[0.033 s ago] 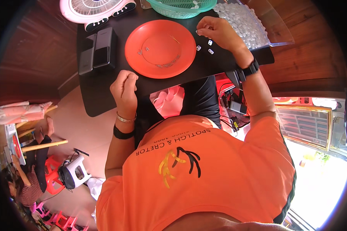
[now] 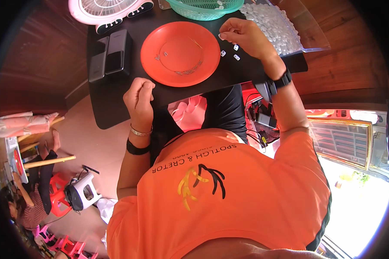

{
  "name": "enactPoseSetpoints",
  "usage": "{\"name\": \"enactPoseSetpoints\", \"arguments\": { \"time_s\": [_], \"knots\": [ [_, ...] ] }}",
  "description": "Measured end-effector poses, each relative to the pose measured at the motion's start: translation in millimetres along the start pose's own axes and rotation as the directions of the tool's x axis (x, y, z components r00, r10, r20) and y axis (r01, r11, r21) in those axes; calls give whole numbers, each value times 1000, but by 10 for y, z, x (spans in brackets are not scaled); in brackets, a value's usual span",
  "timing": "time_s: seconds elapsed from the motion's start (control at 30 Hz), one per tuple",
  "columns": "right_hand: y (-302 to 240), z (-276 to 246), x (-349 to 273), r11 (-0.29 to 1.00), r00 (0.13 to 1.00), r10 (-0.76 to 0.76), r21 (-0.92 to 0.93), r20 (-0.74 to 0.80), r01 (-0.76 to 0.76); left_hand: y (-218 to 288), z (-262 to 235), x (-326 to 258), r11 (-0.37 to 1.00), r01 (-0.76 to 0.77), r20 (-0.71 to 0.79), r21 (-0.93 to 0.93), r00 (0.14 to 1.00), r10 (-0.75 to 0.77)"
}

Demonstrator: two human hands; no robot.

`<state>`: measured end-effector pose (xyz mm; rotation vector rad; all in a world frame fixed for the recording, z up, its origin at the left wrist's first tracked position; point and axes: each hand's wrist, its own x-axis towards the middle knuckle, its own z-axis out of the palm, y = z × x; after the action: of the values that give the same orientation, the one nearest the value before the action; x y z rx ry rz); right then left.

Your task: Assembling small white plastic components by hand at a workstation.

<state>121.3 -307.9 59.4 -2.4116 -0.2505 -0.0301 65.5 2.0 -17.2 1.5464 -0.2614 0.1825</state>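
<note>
Beside right hand (image 2: 246, 36): three small white pieces (image 2: 230, 51), orientation unclear.

My left hand (image 2: 139, 98) is curled into a loose fist, knuckles up, forearm running back toward my chest. My right hand (image 2: 242, 36) reaches further forward, fingers (image 2: 227, 31) bent inward and pinched together, wrist slightly bent.
</note>
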Motion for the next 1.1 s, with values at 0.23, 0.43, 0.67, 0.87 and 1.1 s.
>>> {"name": "enactPoseSetpoints", "arguments": {
  "time_s": [0.23, 0.43, 0.67, 0.87, 1.1],
  "knots": [
    [-934, 520, -542, 794, 962, -183, 608, 205, 22, 369, 155, -223, 999, 34, 357, -38, 934, -19],
    [-1043, 887, -581, 697, 941, -209, 716, 265, -47, 399, 95, -308, 950, 248, 405, -190, 901, -154],
    [-1174, 941, -513, 747, 904, -196, 656, 380, -113, 320, -4, -381, 931, 200, 304, -305, 947, -103],
    [-1094, 763, -38, 959, 930, -256, 191, 263, 209, 237, -161, -353, 920, 269, 197, -285, 956, -219],
    [-674, 837, 723, 935, 944, -65, -311, 324, 171, 177, -194, -300, 839, 369, 141, -401, 929, -342]
  ]
}}
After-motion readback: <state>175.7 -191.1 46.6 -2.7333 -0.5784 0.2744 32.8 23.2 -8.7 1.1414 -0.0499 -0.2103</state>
